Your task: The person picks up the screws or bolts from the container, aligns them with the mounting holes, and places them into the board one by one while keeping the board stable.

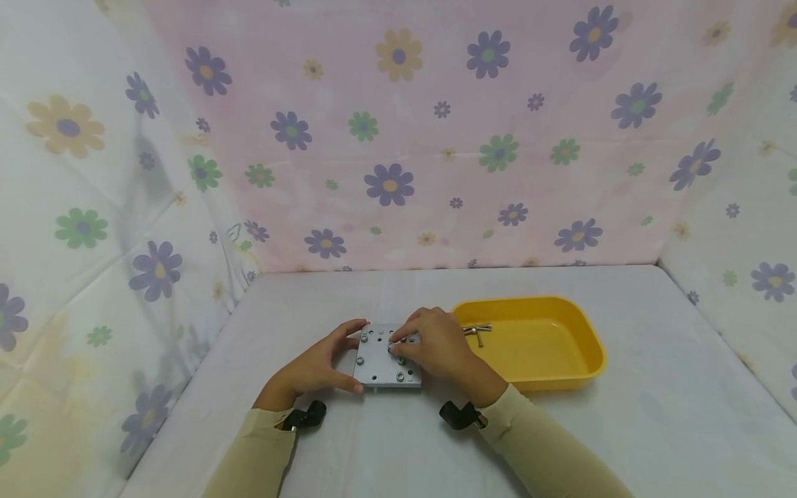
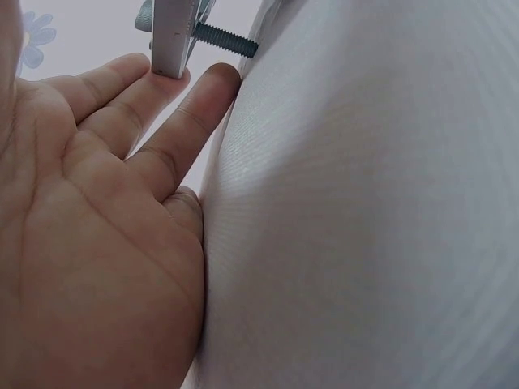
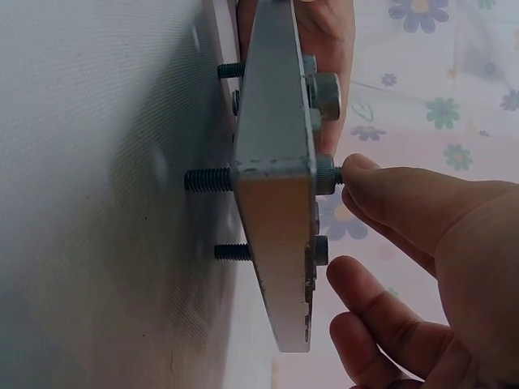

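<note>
The left hand (image 1: 314, 366) lies at the left edge of a grey metal plate (image 1: 386, 358) on the white-covered table (image 1: 654, 429). Its fingers are stretched out nearly straight, with the thumb at the plate's near left corner and the fingertips at its far left corner; in the left wrist view two fingertips (image 2: 174, 81) press against the plate's edge (image 2: 172, 36), bracing it rather than curling round it. The plate sits raised off the cloth on the threaded ends of the bolts that pass through it (image 3: 212, 179).

Just right of that brace, the right hand (image 1: 436, 346) covers the plate's right side. In the right wrist view its thumb and forefinger (image 3: 381, 190) pinch the knurled head of a socket-head bolt (image 3: 324, 173) at the plate's middle, while the other fingers hang loosely curled below. More bolt heads stand above and below the pinched one.

Right of the right hand, touching its knuckles, a yellow plastic tray (image 1: 585, 339) holds a small metal T-shaped tool (image 1: 478, 330) in its left corner.

No brand, label or writing can be read on the plate, bolts or tray. Flowered cloth (image 1: 398, 138) hangs behind.
</note>
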`<state>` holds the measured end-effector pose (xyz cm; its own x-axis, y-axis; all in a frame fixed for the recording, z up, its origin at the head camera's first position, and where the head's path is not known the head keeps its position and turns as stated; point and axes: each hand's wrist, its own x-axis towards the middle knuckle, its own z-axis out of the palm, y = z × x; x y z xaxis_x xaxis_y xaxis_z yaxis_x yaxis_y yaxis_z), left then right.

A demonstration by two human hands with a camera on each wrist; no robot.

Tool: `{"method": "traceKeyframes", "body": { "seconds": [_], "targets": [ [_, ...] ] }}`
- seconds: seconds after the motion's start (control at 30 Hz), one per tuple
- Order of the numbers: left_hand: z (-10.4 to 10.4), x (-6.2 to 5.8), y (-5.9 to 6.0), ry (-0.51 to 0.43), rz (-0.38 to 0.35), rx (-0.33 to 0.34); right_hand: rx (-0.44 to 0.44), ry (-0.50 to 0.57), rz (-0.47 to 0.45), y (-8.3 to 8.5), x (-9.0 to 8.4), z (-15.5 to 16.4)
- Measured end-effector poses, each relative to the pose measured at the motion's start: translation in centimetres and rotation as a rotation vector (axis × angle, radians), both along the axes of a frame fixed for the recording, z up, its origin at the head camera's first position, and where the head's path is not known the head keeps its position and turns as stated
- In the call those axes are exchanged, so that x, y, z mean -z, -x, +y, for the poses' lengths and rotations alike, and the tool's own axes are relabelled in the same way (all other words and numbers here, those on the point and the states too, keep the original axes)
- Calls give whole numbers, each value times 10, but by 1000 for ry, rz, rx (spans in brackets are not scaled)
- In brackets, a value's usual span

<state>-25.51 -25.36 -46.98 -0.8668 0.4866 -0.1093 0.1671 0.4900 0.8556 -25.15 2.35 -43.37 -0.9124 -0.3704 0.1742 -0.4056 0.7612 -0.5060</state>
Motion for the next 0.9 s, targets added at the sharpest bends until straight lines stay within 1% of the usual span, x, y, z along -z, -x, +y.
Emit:
{"method": "traceKeyframes", "body": {
  "seconds": [0.17,0.43,0.57,0.9],
  "targets": [
    [0,1,1,-6,3,3,-7,-29,23,0,2,-1],
    [0,3,0,-18,-12,3,11,-48,5,-1,1,-1],
    [1,2,0,-25,-6,7,10,-51,15,-1,2,-1],
    [2,-2,-1,-4,-4,-5,9,-81,40,-3,-2,-1]
  ]
}}
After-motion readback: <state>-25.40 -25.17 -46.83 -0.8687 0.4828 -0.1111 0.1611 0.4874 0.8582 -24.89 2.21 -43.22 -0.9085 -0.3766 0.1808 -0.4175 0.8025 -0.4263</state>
